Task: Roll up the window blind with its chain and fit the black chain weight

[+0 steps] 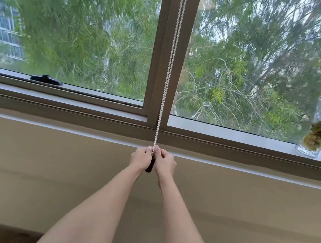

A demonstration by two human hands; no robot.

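Observation:
A white beaded chain (pixel 172 59) hangs in two strands down the window's middle post and ends between my hands just below the sill. My left hand (pixel 141 157) and my right hand (pixel 165 162) are both closed around the chain's lower end, touching each other. The black chain weight (pixel 149 166) sits between my palms; only its lower part shows, sticking out under my hands. The blind itself is out of view above the frame, and both panes are uncovered.
The grey-brown window frame (pixel 156 78) and sill (pixel 52 101) run across the view. A black window latch (pixel 46 79) sits on the left sash. A glass vase with dried plants (pixel 318 135) stands on the sill at right. Beige wall (pixel 41 165) below.

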